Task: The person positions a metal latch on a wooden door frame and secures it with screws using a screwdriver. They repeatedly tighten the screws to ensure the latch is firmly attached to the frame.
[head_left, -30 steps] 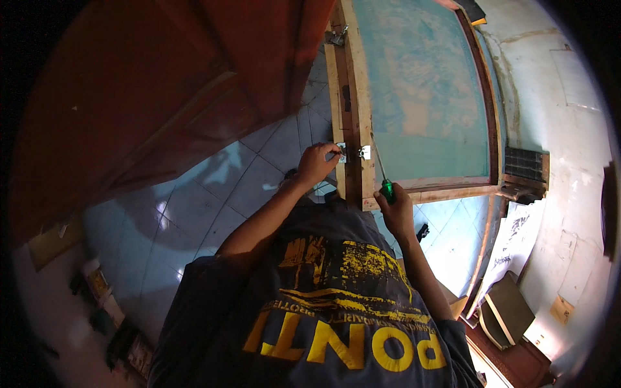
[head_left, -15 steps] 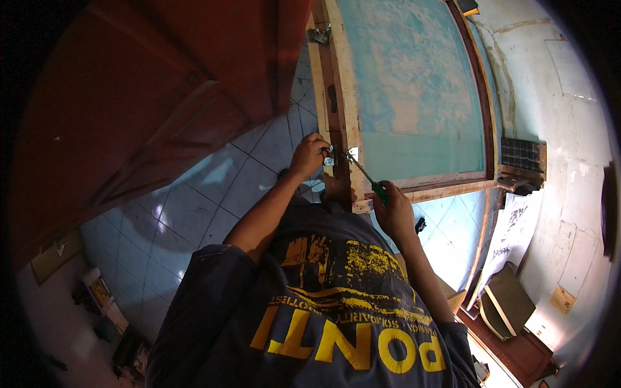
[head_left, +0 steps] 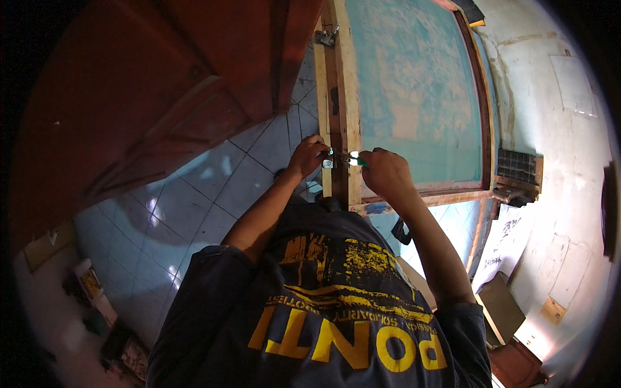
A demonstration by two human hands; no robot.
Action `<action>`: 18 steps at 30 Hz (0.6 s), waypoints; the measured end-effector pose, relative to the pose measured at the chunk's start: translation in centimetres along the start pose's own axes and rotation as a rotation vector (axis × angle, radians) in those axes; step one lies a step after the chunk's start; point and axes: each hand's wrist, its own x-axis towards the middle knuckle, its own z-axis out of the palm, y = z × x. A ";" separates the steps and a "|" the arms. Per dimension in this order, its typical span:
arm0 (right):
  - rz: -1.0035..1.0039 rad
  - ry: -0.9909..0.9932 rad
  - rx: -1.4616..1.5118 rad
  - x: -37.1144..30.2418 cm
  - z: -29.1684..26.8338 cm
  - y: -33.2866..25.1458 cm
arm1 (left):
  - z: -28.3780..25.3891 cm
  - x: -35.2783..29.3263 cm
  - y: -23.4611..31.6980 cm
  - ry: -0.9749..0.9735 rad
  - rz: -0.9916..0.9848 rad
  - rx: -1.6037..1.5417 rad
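Observation:
A wooden frame (head_left: 344,97) with a blue-green mesh panel (head_left: 414,90) stands in front of me. My left hand (head_left: 306,155) pinches a small metal hinge (head_left: 328,159) against the frame's side rail. My right hand (head_left: 383,172) is closed around a green-handled screwdriver (head_left: 356,158), whose tip points left at that hinge. A second metal hinge (head_left: 326,37) sits higher up on the same rail.
A large red-brown wooden door (head_left: 149,97) leans at the left over a pale tiled floor (head_left: 194,207). A stained white wall (head_left: 556,129) is at the right, with boxes (head_left: 501,307) below it. Small clutter (head_left: 90,291) lies at the lower left.
My right hand has risen from the frame's lower corner to the hinge, bringing the screwdriver level with it. My left hand stays on the hinge. The view has shifted slightly.

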 end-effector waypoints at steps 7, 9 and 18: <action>-0.061 -0.034 -0.103 1.3 0.9 -0.4 | -0.5 -0.2 -0.1 -0.032 0.009 -0.004; -0.053 -0.048 -0.117 1.5 0.9 -0.5 | -0.3 -0.3 -0.3 -0.014 0.037 0.022; -0.052 -0.072 -0.160 1.8 0.7 -0.9 | 0.2 -0.4 -0.9 -0.012 0.033 0.017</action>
